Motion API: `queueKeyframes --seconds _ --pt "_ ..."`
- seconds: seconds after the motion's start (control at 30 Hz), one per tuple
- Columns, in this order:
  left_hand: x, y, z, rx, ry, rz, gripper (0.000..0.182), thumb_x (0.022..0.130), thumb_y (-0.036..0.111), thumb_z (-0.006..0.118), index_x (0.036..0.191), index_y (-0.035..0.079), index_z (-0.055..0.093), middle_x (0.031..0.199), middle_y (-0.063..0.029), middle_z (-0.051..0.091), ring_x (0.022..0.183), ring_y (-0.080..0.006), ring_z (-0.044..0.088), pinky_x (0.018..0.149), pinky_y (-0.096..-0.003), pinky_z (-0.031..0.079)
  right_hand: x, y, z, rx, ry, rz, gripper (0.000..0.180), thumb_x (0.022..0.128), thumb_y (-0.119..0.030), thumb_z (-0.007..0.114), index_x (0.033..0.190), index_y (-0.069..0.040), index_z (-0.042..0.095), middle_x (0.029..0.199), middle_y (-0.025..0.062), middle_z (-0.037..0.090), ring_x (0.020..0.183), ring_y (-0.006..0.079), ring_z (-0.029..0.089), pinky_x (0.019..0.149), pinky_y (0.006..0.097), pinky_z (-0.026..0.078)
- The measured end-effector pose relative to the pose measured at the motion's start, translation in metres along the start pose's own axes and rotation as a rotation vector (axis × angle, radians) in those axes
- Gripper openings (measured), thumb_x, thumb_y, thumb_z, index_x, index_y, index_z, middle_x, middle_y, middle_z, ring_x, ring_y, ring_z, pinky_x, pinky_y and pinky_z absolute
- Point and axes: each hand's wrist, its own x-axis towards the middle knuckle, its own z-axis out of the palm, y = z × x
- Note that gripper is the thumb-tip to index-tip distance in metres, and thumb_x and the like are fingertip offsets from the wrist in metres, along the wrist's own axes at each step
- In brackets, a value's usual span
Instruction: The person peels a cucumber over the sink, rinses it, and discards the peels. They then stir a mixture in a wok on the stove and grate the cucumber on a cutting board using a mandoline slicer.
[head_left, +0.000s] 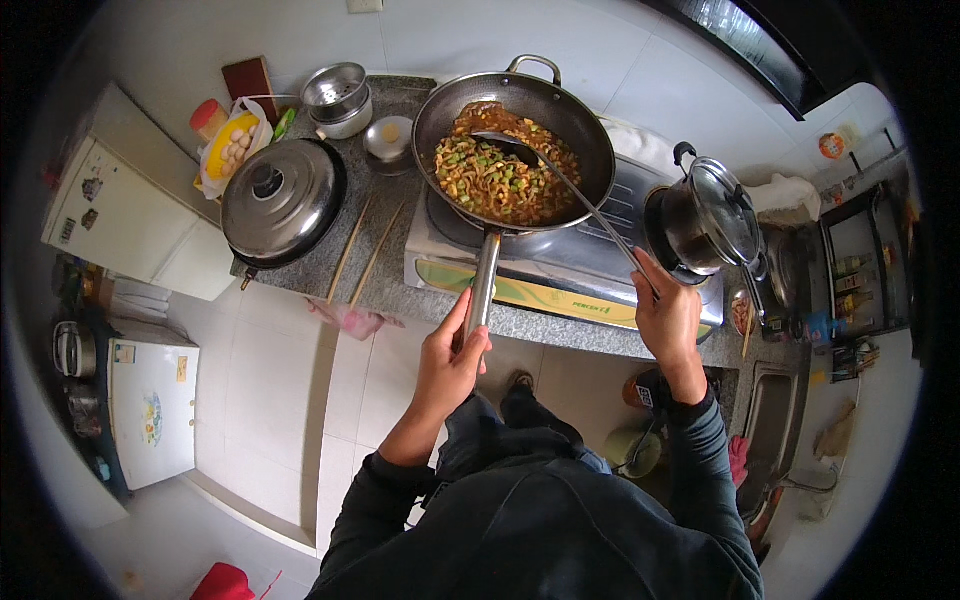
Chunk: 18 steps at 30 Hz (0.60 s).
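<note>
My left hand (450, 356) grips the long metal handle of a wok (589, 161), which sits over the left side of a gas stove (517, 262). Inside the wok lies a chopped stir-fry (495, 176) with green pieces and pale strips in brown sauce. In my right hand (670, 322) is the shaft of a metal ladle (585, 201). The ladle's head rests among the food, partly sunk in it.
Right of the wok stands a lidded saucepan (697, 217). To the left are a domed pan lid (281, 199), two chopsticks (376, 253), a small metal dish (390, 139), stacked steel pots (337, 101) and a bag of eggs (236, 146). A sink (765, 420) lies at far right.
</note>
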Motion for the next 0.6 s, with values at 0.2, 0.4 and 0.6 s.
queueKeyframes --seconds 0.2,0.4,0.6 --pt "0.0 -0.002 0.001 -0.032 0.009 0.03 0.057 0.098 0.011 0.058 0.151 0.005 0.037 0.083 -0.0016 0.062 0.063 -0.0044 0.052 0.054 -0.0219 0.047 -0.015 -0.001 -0.01 0.099 -0.052 0.025 0.029 0.088 -0.011 0.068 0.118 -0.01 0.071 0.069 0.0204 0.063 0.059 0.0366 0.063 0.053 0.0398 0.048" --pt "-0.002 -0.001 0.001 0.02 0.022 0.016 0.057 0.098 0.012 0.058 0.15 0.004 0.037 0.081 -0.0015 0.061 0.06 -0.0046 0.052 0.053 -0.0214 0.045 -0.034 -0.008 -0.017 0.117 -0.009 0.012 0.03 0.088 -0.01 0.068 0.118 -0.01 0.07 0.07 0.0189 0.064 0.059 0.0352 0.064 0.054 0.0393 0.048" --pt "-0.001 0.0 0.002 0.015 0.015 0.011 0.057 0.098 0.013 0.059 0.15 0.006 0.038 0.082 -0.0022 0.061 0.062 -0.0047 0.052 0.054 -0.0212 0.046 -0.043 -0.012 -0.019 0.093 -0.127 0.083 0.032 0.087 -0.008 0.069 0.119 -0.009 0.07 0.071 0.02 0.065 0.058 0.0342 0.065 0.053 0.0349 0.048"
